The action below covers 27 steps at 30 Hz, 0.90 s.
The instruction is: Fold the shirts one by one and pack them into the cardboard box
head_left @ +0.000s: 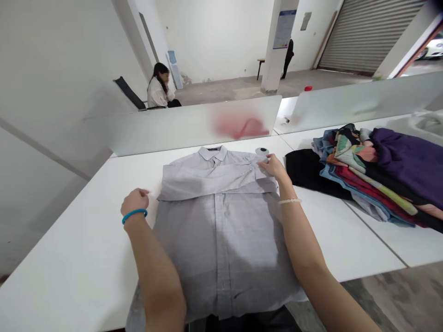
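A light grey button-up shirt (194,235) lies front up on the white table (93,221), collar at the far end and hem at the near edge. One sleeve (204,180) is laid across its chest. At the right end of that sleeve, my right hand (276,167) pinches the cuff between thumb and fingers. My left hand (135,203), with a blue wristband, is off the shirt's left side with its fingers curled in. Nothing shows in it. The other sleeve cannot be made out clearly.
A pile of folded clothes (367,170) lies on the right of the table. A frosted divider (166,131) runs along the back edge, with a blurred red shape behind it. Just past my right hand is a round grommet (262,151). Beyond sits a person (161,90).
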{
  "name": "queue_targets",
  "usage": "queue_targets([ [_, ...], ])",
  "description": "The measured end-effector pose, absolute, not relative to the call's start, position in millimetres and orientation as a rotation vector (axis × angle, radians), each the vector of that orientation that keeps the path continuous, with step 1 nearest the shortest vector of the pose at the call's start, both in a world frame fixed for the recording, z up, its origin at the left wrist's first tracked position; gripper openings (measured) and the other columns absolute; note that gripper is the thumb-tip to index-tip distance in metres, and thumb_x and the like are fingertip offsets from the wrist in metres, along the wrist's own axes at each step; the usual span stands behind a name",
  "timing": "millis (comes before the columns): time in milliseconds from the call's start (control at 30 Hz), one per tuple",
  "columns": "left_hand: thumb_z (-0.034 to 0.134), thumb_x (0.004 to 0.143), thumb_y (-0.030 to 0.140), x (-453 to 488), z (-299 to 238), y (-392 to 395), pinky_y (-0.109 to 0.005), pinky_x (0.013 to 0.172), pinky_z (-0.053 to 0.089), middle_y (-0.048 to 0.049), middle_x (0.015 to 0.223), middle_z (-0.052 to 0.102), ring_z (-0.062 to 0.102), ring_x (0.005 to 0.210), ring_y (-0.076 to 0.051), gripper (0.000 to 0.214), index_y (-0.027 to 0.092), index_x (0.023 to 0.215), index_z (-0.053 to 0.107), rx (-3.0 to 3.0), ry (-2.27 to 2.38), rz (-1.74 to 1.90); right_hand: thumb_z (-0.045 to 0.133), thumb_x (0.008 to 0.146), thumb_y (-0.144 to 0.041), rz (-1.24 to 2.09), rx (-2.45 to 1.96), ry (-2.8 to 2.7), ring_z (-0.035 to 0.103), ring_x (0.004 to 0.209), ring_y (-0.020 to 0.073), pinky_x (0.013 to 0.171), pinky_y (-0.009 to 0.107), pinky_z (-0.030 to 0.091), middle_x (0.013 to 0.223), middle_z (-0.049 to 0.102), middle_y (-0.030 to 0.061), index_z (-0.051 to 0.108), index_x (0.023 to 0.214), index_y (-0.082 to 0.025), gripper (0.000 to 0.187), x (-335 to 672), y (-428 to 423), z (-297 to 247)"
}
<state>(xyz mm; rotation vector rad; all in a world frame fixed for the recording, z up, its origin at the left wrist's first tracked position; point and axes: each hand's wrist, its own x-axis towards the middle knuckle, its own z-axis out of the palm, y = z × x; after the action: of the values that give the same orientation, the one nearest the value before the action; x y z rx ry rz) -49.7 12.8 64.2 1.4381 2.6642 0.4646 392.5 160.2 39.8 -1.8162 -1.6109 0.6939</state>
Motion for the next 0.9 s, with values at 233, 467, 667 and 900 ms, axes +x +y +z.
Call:
queue_targets([
  [233,0.039,0.09,0.041,17.9,47.1,62.1,-0.046,0.103,0.035,-0.0126,0.134,0.054,0.047,0.124,-0.031,0.049,0.015,0.131,0.048,1.548,2.483,0.441,0.052,0.081,-0.029,0.589,-1.472,-1.708,0.05,0.057,0.0133,0.059,0.024,0.038,0.07,0.057,-0.001,0.044,0.115,-0.02,0.036,361.1,131.5,95.4],
  [467,0.027,0.092,0.044,31.4,7.8,64.5,-0.053,0.113,0.012,-0.0169,0.152,0.023,0.014,0.14,-0.036,0.064,0.007,0.143,0.032,1.406,2.641,0.382,0.049,0.085,-0.035,0.579,-1.23,-1.693,0.045,0.053,0.0107,0.054,0.022,0.037,0.072,0.054,-0.0021,0.045,0.098,-0.024,0.018,366.0,115.9,117.7],
  [667,0.026,0.091,0.043,32.3,4.7,66.2,-0.052,0.114,0.007,-0.0146,0.153,0.023,0.011,0.141,-0.036,0.063,0.009,0.144,0.031,1.381,2.726,0.368,0.057,0.08,-0.022,0.439,-1.785,-1.906,0.053,0.061,0.0151,0.056,0.025,0.039,0.071,0.058,0.0025,0.051,0.094,-0.019,0.015,388.7,135.2,77.0],
  [900,0.023,0.092,0.037,51.9,14.7,73.3,-0.061,0.111,0.009,-0.0091,0.153,0.026,0.013,0.14,-0.037,0.059,0.012,0.144,0.032,1.647,2.69,0.416,0.048,0.089,-0.02,0.248,-2.165,-2.057,0.06,0.095,0.0304,0.079,0.04,0.043,0.1,0.062,0.0238,0.056,0.107,-0.005,0.025,387.2,128.2,80.4],
])
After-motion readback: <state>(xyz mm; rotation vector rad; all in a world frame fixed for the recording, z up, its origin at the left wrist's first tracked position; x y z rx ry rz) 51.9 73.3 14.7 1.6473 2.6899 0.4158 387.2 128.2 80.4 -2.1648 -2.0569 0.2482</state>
